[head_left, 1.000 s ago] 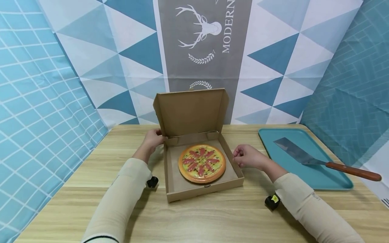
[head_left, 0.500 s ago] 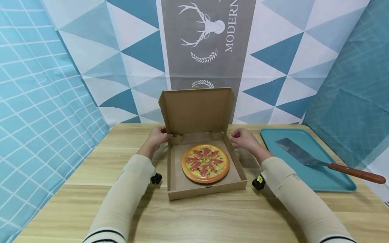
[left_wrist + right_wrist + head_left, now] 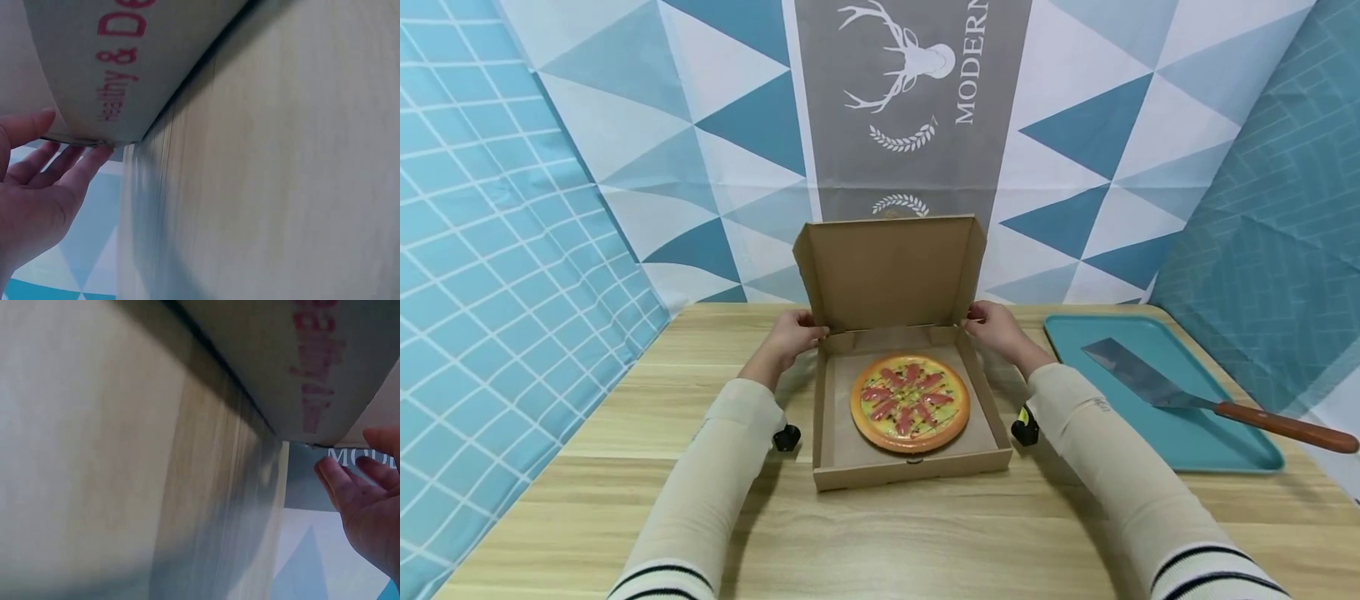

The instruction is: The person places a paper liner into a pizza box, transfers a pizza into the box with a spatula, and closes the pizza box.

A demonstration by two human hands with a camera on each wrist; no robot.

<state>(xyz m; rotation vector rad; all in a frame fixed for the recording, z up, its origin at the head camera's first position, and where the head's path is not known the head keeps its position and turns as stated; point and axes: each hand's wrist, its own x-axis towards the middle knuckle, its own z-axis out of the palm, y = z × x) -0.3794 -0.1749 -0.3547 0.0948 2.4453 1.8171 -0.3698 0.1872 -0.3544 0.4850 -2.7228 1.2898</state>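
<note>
A brown cardboard pizza box [image 3: 917,472] lies on the wooden table with its lid [image 3: 891,275] raised at the back. Inside its tray rests a round pizza [image 3: 910,404] with pink strips on top. At the rear left corner, by the hinge, my left hand [image 3: 792,335] holds the box, thumb at the side and fingers behind; the left wrist view shows red lettering on the box side [image 3: 125,69]. My right hand [image 3: 996,329] grips the matching rear right corner. Its fingers reach behind the lid and are partly hidden in the head view.
A teal tray [image 3: 1210,442] lies on the right of the table. Across it rests a metal spatula [image 3: 1138,375] with a wooden handle, which sticks out past the tray's right edge. Patterned cloth walls [image 3: 910,125] stand behind the table and at both sides.
My right hand has moved back along the box's right side, from mid-wall to the rear hinge corner. The left hand stays at its corner. In the head view the box has shifted slightly right.
</note>
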